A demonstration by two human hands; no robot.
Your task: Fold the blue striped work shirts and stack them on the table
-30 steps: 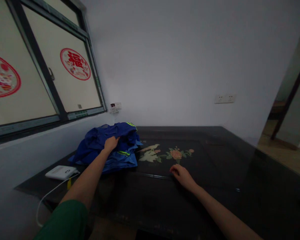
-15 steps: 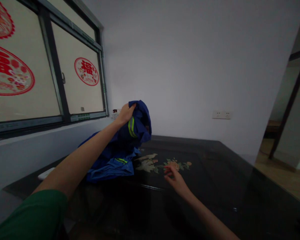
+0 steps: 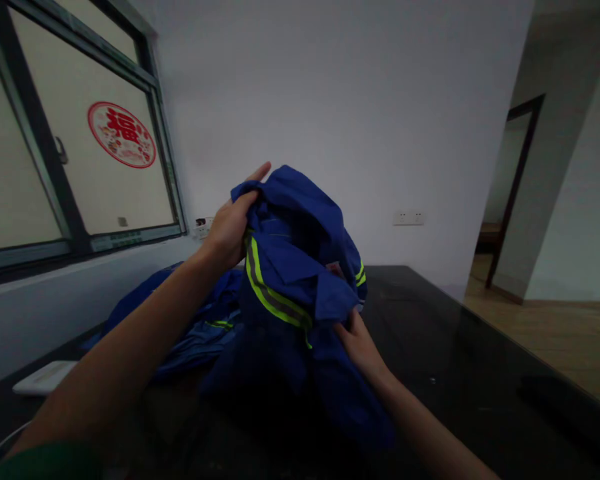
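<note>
A dark blue work jacket [image 3: 290, 267] with yellow-green and grey reflective bands hangs bunched in front of me, above the table. My left hand [image 3: 233, 223] is closed on its upper left edge, thumb over the cloth. Lower down on the right, my right hand [image 3: 360, 343] pinches the fabric near the collar-like flap. A small pale label shows inside the jacket. Behind my left forearm lies a pile of more blue clothing [image 3: 200, 333], with another yellow-green band; the forearm covers part of it.
The dark glossy table [image 3: 430, 333] stretches away to the wall. A white flat object [image 3: 45, 378] lies at its left side. To the left is a window with a red round sticker [image 3: 121, 134]; wall sockets [image 3: 409, 218] sit beyond the table.
My left hand has drawn the jacket off the pile, nearer and to the right. My right hand, earlier empty over the table, now grips it too. The view has turned right.
</note>
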